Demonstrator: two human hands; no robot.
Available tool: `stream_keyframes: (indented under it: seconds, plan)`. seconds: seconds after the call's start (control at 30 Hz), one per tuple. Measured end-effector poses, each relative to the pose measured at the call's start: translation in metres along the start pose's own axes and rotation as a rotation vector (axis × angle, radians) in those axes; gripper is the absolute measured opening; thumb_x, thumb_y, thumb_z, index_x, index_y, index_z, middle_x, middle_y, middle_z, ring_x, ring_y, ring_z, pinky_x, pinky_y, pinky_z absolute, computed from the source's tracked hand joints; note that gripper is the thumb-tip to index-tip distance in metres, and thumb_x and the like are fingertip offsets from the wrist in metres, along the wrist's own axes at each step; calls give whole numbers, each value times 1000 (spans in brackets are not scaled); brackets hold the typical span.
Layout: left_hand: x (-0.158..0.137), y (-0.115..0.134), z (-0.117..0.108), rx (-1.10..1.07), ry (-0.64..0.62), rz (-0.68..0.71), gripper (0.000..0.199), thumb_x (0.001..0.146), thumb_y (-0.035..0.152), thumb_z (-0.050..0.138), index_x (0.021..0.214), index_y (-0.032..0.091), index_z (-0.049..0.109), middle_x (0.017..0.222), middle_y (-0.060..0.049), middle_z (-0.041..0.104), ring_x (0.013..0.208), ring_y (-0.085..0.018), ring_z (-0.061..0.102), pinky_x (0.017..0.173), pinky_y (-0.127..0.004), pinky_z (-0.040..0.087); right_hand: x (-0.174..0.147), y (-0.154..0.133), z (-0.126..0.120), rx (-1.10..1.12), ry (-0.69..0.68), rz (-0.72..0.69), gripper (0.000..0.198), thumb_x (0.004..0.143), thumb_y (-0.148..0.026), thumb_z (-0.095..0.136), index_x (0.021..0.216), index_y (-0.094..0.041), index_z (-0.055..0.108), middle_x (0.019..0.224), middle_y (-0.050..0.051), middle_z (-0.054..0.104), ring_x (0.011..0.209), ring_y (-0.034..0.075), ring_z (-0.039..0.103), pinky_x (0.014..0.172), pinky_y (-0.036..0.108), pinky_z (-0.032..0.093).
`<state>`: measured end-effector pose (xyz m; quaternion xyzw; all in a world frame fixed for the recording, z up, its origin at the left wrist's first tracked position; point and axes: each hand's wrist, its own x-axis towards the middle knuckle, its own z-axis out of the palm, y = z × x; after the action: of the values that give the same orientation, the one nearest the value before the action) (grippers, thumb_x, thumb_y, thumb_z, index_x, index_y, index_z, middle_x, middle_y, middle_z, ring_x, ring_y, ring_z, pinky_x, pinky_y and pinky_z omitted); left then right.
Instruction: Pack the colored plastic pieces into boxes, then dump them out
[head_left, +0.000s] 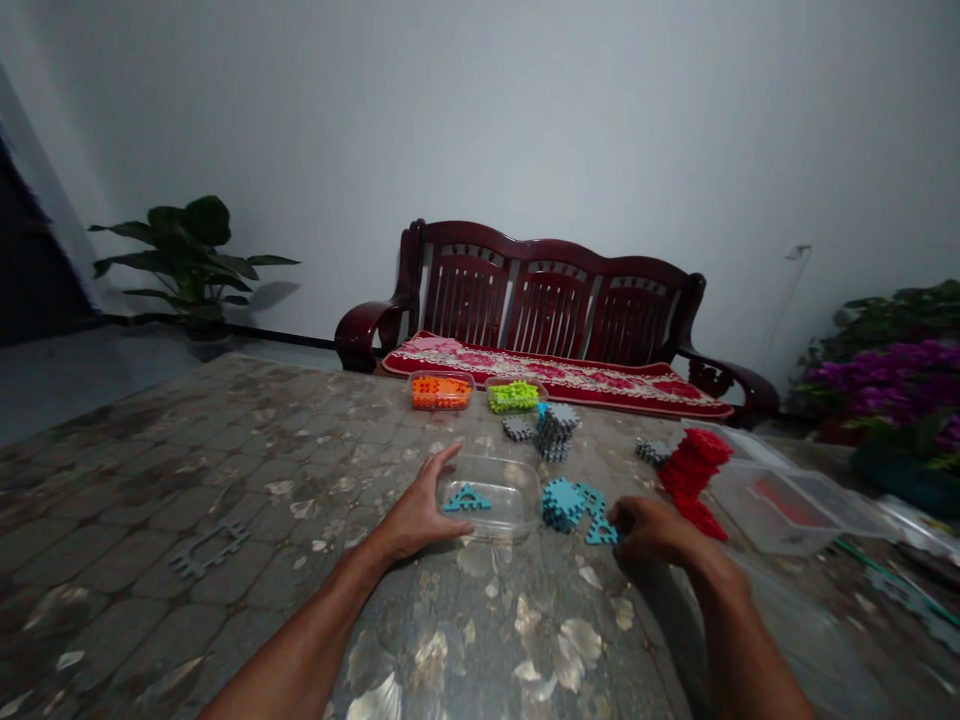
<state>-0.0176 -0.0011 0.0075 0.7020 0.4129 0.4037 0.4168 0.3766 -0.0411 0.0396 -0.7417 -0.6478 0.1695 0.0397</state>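
As the left hand [420,512] spreads at a clear tub [514,492], the right hand [651,527] touches a toothed teal triangle [602,538] rightward, pinch unclear.

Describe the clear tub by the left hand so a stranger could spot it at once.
On the patterned table before the dark red wooden bench, find the left hand. The clear tub is close beside it, nearer the camera than two similar tubs. Those hold orange pieces and lime-green pieces; this one holds a single teal triangular piece.
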Motion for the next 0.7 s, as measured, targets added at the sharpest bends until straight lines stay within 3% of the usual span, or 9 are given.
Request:
stream_keyframes:
  seconds: [0.17,0.33,0.47,0.57,0.7]
  plan:
    - [0,4,0,15,8,-5,107,57,20,84,152,22,33,156,-14,37,138,-33,48,118,-49,36,-10,-17,-6,-53,-57,41,30,57,-17,68,86,-23,73,88,4,75,80,21,68,61,25,41]
    - [-1,6,0,45,13,-2,108,57,16,83,152,21,33,156,-14,37,138,-33,47,119,-48,35,-14,-5,-14,-15,-2,69,15,56,-16,69,69,-22,70,76,7,73,72,23,66,57,29,40]
    - [-1,5,0,52,8,10,107,57,16,83,152,23,34,156,-13,37,140,-33,45,119,-49,34,-15,1,-31,102,66,-30,9,60,-19,66,69,-22,66,73,4,71,71,21,64,61,28,42]
    - [0,3,-1,62,19,25,107,57,17,85,151,23,36,155,-13,39,140,-34,45,120,-50,33,-14,-24,-46,168,111,-168,12,68,-22,60,78,-21,66,78,2,72,73,18,64,65,26,44]
    - [0,4,-1,52,15,18,108,57,18,86,152,23,35,154,-13,39,139,-33,46,120,-49,34,-10,-87,-51,95,151,-288,19,72,-19,58,87,-20,70,82,2,73,75,18,64,66,26,41]
